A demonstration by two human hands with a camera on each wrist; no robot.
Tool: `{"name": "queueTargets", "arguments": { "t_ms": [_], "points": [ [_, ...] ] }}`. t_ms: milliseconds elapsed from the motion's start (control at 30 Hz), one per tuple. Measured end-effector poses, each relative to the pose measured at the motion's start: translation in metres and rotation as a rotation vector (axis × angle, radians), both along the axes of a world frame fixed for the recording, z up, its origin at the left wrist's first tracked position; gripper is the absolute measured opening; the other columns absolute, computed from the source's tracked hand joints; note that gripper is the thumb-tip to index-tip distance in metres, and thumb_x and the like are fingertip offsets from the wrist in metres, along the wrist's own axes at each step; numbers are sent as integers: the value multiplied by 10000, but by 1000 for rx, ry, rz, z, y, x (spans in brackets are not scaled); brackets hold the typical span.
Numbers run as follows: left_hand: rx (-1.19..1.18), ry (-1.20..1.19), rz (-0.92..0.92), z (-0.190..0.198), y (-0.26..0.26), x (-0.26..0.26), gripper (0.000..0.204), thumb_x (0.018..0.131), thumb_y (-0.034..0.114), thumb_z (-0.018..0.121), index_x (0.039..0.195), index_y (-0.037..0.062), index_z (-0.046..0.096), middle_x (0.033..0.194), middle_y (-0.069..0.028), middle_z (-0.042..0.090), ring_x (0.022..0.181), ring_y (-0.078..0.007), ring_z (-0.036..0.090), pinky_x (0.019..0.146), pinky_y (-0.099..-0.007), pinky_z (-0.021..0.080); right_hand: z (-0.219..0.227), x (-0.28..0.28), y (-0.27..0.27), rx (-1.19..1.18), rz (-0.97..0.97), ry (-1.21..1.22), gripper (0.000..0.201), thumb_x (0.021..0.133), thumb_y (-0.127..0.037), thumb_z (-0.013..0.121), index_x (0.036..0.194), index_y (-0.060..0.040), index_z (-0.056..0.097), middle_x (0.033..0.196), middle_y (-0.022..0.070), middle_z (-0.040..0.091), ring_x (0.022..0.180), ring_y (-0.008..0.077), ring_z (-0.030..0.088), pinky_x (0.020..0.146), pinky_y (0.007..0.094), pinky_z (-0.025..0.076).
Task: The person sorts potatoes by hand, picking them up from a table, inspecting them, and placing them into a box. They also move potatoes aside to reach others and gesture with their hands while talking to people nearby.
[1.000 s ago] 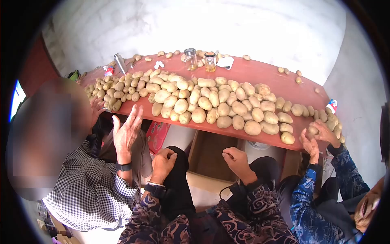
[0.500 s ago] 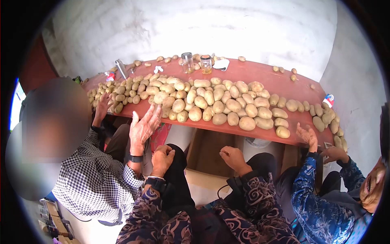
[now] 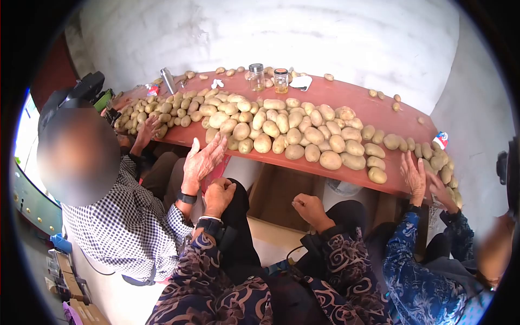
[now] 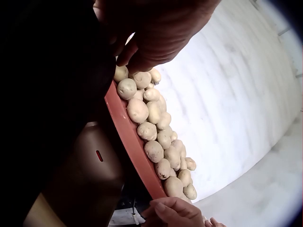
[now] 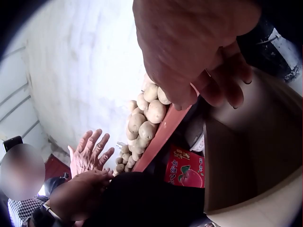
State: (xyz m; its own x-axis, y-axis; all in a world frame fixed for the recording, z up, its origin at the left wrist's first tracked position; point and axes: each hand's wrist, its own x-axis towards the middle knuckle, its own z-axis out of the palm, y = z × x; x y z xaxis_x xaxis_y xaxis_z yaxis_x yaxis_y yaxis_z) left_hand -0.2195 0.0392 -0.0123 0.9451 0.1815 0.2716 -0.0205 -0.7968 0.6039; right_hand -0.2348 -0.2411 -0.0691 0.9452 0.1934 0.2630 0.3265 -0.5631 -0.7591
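Observation:
My left hand (image 3: 219, 197) rests on my dark-trousered left knee, its fingers loosely curled around nothing. Beside the other knee, my right hand (image 3: 313, 211) hangs with slack, bent fingers; in the right wrist view its curled fingers (image 5: 222, 85) hold nothing. Both hands are below the front edge of a red table (image 3: 379, 116). A long heap of potatoes (image 3: 262, 143) spreads along that edge, beyond my hands. From the left wrist, the potatoes (image 4: 138, 110) appear past my left hand (image 4: 163, 33), which is partly in shadow.
A person on the left holds up a spread hand (image 3: 203, 161); another on the right has a raised hand (image 3: 414, 176) at the table edge. An open cardboard box (image 3: 281, 197) sits below the table. Glass jars (image 3: 281, 81) and a metal flask (image 3: 168, 81) stand behind the potatoes.
My hands stay at my knees. The left neighbour's raised hand has moved right, toward the potatoes. The right neighbour has let go of a potato and now has a hand up with straight fingers.

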Motion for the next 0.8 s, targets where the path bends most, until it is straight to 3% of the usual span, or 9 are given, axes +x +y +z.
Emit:
{"name": "queueTargets", "arguments": {
  "t_ms": [133, 200, 233, 433, 500, 667, 800],
  "points": [
    [10, 7, -12, -2, -7, 2, 178, 714, 243, 650, 763, 74, 626, 751, -107, 615, 736, -272, 603, 669, -366, 468, 2, -1, 0, 40, -24, 14, 128, 750, -197, 601, 751, -69, 604, 702, 128, 609, 686, 316, 594, 624, 378, 469],
    [19, -33, -28, -1, -10, -1, 177, 710, 238, 649, 760, 71, 623, 737, -102, 607, 732, -267, 600, 669, -368, 464, 2, 1, 1, 39, -52, -56, 106, 756, -144, 618, 778, -40, 612, 622, 107, 591, 565, 214, 591, 550, 304, 455],
    [17, -33, -42, -2, -10, -1, 177, 710, 238, 649, 760, 71, 623, 737, -102, 607, 732, -267, 600, 669, -368, 464, -1, 3, 1, 37, -65, -55, 106, 756, -144, 618, 778, -40, 612, 622, 107, 591, 565, 214, 591, 550, 304, 455],
    [-41, -34, -86, -5, 0, 1, 163, 710, 205, 648, 767, 54, 625, 703, -104, 590, 651, -240, 586, 608, -346, 458, -8, 13, 8, -10, -59, -59, 162, 762, -206, 616, 734, -47, 595, 631, 128, 584, 577, 270, 578, 550, 340, 448],
    [-59, -50, -80, -9, 3, 1, 156, 715, 198, 647, 768, 53, 627, 697, -101, 582, 639, -233, 582, 604, -340, 456, -2, 15, 11, -17, -13, 14, 212, 755, -242, 610, 685, -47, 562, 653, 152, 582, 647, 347, 569, 576, 411, 441],
    [-80, -36, -73, -14, 8, 4, 138, 720, 190, 642, 767, 61, 623, 725, -86, 570, 652, -216, 578, 621, -329, 450, 0, 21, 17, -20, -24, 73, 248, 763, -271, 604, 664, -49, 556, 649, 157, 578, 650, 354, 567, 587, 420, 440],
    [-81, -63, -87, -13, 12, 3, 136, 724, 183, 641, 772, 57, 617, 729, -83, 568, 661, -217, 581, 627, -316, 451, -9, 26, 24, -27, -20, 11, 259, 779, -269, 606, 675, -35, 565, 613, 145, 568, 582, 315, 559, 557, 378, 439]
  ]
}}
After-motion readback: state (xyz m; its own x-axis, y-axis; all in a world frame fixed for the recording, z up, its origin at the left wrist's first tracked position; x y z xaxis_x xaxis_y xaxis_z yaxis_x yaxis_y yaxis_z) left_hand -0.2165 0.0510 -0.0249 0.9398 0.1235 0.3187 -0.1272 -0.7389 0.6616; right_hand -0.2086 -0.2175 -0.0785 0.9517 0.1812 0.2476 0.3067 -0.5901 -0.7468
